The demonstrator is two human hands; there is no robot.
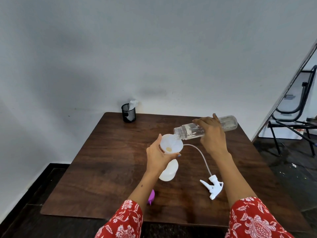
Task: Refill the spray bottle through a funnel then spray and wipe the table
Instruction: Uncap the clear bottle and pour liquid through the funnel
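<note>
The spray bottle stands near the middle of the brown table, white and cloudy, with a white funnel sitting in its top. The left hand curls its fingers and thumb around the funnel's rim. At 2 o'clock from the funnel, the right hand wraps around a clear bottle, tipped on its side with its open mouth over the funnel. Water runs down into it. The white spray head lies flat at 4 o'clock from the spray bottle, and its thin tube bends back up toward the funnel. A purple cap lies at 7 o'clock. A black mesh cup with a white cloth in it stands at 11 o'clock, at the far edge.
</note>
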